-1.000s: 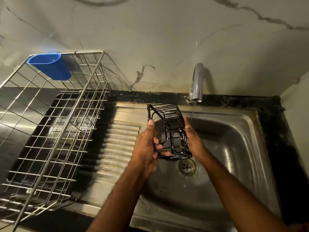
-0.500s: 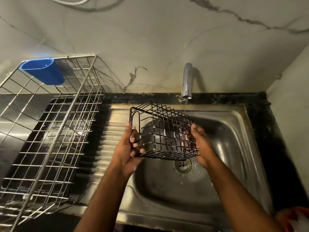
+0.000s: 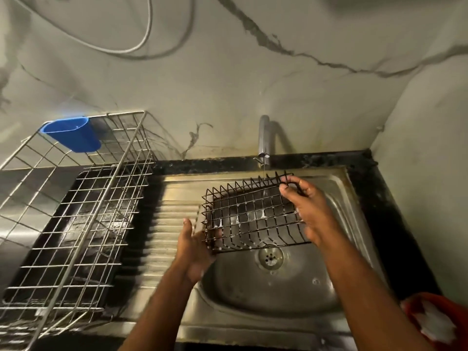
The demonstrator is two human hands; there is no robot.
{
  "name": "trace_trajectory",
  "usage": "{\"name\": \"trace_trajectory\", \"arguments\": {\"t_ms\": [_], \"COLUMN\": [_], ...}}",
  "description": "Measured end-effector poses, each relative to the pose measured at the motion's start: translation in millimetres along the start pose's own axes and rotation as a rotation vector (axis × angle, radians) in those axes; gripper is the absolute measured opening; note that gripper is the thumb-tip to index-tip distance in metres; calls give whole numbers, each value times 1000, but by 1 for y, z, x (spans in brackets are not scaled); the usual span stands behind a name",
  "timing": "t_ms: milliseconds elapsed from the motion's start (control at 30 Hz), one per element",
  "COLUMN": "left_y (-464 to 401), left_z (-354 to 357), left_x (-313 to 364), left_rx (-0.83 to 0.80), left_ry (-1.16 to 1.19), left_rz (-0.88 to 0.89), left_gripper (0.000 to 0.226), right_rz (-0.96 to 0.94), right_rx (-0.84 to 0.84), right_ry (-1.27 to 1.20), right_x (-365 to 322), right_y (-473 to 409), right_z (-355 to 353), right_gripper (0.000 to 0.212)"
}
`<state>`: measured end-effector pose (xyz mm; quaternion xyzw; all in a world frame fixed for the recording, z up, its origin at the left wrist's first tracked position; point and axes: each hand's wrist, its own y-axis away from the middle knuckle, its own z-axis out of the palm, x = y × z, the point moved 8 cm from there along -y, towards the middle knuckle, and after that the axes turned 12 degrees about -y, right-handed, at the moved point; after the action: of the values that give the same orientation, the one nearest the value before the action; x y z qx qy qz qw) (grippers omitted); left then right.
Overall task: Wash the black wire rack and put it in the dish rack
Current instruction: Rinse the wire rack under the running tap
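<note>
The black wire rack (image 3: 250, 214) is held over the steel sink (image 3: 336, 214), lying on its long side with soap suds on its wires. A thin stream from the tap (image 3: 264, 138) falls onto its far edge. My right hand (image 3: 307, 209) grips the rack's right end, fingers curled round the top corner wires. My left hand (image 3: 193, 243) holds the lower left corner, with its fingers behind the wires. The silver wire dish rack (image 3: 76, 214) stands to the left on a black tray.
A blue plastic cup (image 3: 72, 135) hangs on the dish rack's back edge. The ribbed drainboard (image 3: 169, 224) lies between dish rack and basin. A red container (image 3: 440, 323) with white foam sits at the lower right. The marble wall rises close behind.
The rack has been turned from standing on end to lying on its long side and shifted right under the water. My right hand moved up to its far right corner.
</note>
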<state>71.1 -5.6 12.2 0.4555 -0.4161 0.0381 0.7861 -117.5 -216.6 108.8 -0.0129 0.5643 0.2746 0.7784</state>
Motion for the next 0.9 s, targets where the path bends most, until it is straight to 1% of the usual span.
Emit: {"name": "trace_trajectory", "arguments": {"t_ms": [67,267,433,500,567,667,733,800,867,900], "left_y": [5,13,21,21,23,27,31,32,33,33], "left_z": [4,14,23,26,32,45,52,60,68,72], "left_x": [-5,-6,-1,-5,-8,0,13,26,37,44], "left_rx": [5,32,6,-14,-49,-69,-69,-104,-141,-152], "left_ry": [52,19,-55,-109,-188,-338,-420,-487,-531,-544], "left_rz": [-11,25,85,98,113,175,255,321,379,399], "left_gripper": [87,89,78,74,66,51,47,38,28,26], "right_rz": [-4,-5,-101,-83,-31,66,113,146,159,161], "right_rx": [1,-10,5,40,85,129,143,159,177,185], "right_ry": [28,128,200,140,22,-240,-399,-463,-461,-448], "right_x": [-3,-17,-25,-27,-28,-24,-19,-14,-9,-6], "right_y": [7,17,23,23,22,17,10,3,1,0], "right_z": [6,23,33,32,31,35,42,50,58,63], "right_gripper": [24,34,31,31,29,32,34,38,49,54]}}
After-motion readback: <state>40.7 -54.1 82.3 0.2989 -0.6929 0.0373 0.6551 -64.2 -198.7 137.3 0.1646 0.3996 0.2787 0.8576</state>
